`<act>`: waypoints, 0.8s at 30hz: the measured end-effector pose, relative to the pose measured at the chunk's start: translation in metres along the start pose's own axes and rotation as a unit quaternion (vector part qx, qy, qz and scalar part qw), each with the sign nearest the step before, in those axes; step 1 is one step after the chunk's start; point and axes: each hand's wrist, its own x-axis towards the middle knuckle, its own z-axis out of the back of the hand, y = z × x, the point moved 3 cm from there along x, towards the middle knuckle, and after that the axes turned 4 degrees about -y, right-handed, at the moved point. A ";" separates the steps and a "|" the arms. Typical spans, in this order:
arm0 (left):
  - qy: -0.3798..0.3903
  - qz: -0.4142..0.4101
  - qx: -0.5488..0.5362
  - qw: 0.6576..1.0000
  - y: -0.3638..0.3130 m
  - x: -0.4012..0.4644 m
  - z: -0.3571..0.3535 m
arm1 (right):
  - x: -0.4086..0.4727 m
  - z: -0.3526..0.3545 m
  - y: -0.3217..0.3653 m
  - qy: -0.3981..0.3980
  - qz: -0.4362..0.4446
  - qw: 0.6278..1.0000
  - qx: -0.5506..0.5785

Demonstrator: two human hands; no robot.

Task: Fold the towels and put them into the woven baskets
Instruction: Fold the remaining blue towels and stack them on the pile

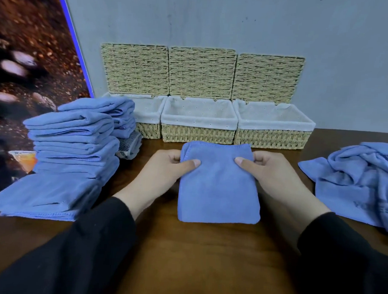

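Head view. A folded blue towel [219,188] lies flat on the dark wooden desk [197,258], centred in front of the person, its far edge just short of the middle basket [198,124].

Left hand [165,167]: holds the towel's far left corner, thumb on top of the cloth, fingers curled round the edge. Right hand [274,172]: holds the far right corner the same way, thumb on top, fingers curled behind the edge. Both forearms are in black sleeves [91,242].

Three woven baskets stand in a row against the grey wall [326,41], each with a white cloth liner and a woven lid standing open against the wall. Left basket [148,122]: partly hidden by towels, contents cannot be told. Middle basket: liner visible, nothing seen inside. Right basket [272,130]: liner visible, nothing seen inside.

Left of the hands: a tall stack of folded blue towels [73,146], with a second, shorter stack [121,119] behind it touching the left basket. A grey patterned cloth [129,147] lies under that rear stack.

Right of the hands: a crumpled heap of unfolded blue towels [360,180] on the desk, apart from the folded towel.

Far left: a brown patterned panel [25,72] leans against the wall.
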 end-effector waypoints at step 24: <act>0.197 -0.104 0.479 0.849 0.036 0.010 -0.019 | -0.009 -0.023 -0.029 0.274 0.085 0.866 -0.409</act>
